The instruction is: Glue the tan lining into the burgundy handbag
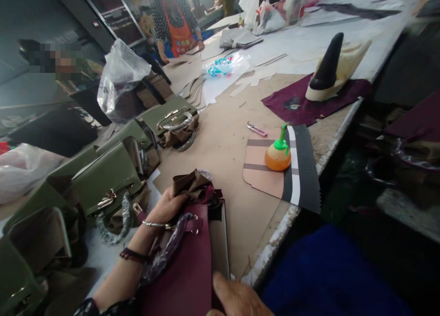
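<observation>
A maroon handbag (185, 265) lies in front of me at the table's near edge, its plastic-wrapped handle (168, 249) bent over the front. My left hand (170, 208) is closed on the bag's brown cloth lining (192, 185), which bunches out at the far end. At the bottom of the view my right hand (239, 297) grips the bag's near right edge, thumb on top; its other fingers are mostly hidden. Beside the bag on the left stand olive green handbags (106, 178) with gold clasps and wrapped handles.
An orange bottle with a green spout (277, 155) stands on a striped panel (261, 176) to the right. Nearby lie a pink cutter (257, 129) and a maroon sheet (275, 100) under a black cone-shaped object (328, 63). A person in an orange apron (178, 29) stands across the table.
</observation>
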Tool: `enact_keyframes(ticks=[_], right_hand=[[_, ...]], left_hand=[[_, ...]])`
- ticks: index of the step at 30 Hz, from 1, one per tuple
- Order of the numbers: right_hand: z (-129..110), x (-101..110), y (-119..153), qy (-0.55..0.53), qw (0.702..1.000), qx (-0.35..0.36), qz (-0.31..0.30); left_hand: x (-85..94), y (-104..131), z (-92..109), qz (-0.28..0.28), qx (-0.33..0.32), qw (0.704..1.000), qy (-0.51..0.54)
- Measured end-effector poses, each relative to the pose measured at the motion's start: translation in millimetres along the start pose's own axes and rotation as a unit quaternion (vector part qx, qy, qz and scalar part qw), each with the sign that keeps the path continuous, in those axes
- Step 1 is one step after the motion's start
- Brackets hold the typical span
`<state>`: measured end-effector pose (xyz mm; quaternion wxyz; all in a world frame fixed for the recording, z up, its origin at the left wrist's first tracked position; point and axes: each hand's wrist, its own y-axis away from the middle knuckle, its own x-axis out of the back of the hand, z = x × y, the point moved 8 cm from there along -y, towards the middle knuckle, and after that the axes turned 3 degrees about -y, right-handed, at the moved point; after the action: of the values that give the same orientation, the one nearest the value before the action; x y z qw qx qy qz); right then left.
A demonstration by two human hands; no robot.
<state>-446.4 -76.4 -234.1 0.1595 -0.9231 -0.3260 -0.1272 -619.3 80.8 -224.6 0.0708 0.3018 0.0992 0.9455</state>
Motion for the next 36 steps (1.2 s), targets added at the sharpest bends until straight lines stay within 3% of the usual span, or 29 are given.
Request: enact_keyframes(ticks=[2,5,7,9,12,18,21,25,29,32,34,36], right_hand=[[-7,38,-1,-0.007,0.999,0.016,0.045],[7,116,3,0.065,0.981,-0.019,0.183],[27,172,12,0.135,0.941,-0.063,0.303],[46,217,16,0.188,0.900,-0.085,0.385],[65,254,0,0.241,0.888,-0.063,0.387],[97,265,-41,0.218,0.923,-0.100,0.301],[106,267,-50,0.232,0.914,-0.125,0.309],[111,269,-57,0.249,0.904,-0.106,0.331],[109,269,-58,0.240,0.903,-0.095,0.344],[94,268,-54,0.222,0.909,-0.086,0.342],[85,266,-49,0.164,0.927,-0.098,0.324],[80,263,-40,0.035,0.946,-0.134,0.293]], left_hand=[[0.4,0,-2,-0.002,-0.005,1.000,0.011],[0.9,1,0,0.003,-0.011,1.000,0.027],[-0.6,3,5,-0.002,-0.021,0.999,0.034],[-3.2,4,10,-0.010,-0.019,0.999,0.040],[-7.5,4,14,-0.007,0.024,0.997,0.076],[-15.9,-6,35,0.009,0.060,0.994,0.091],[-21.6,-16,57,0.005,0.018,0.996,0.089],[-35.8,-31,78,-0.004,-0.036,0.995,0.091],[-49.9,-45,81,-0.029,-0.053,0.994,0.094],[-50.3,-53,81,-0.024,-0.061,0.993,0.101],[-50.0,-59,84,-0.022,-0.067,0.992,0.104],[-51.0,-64,88,-0.026,-0.079,0.991,0.107]])
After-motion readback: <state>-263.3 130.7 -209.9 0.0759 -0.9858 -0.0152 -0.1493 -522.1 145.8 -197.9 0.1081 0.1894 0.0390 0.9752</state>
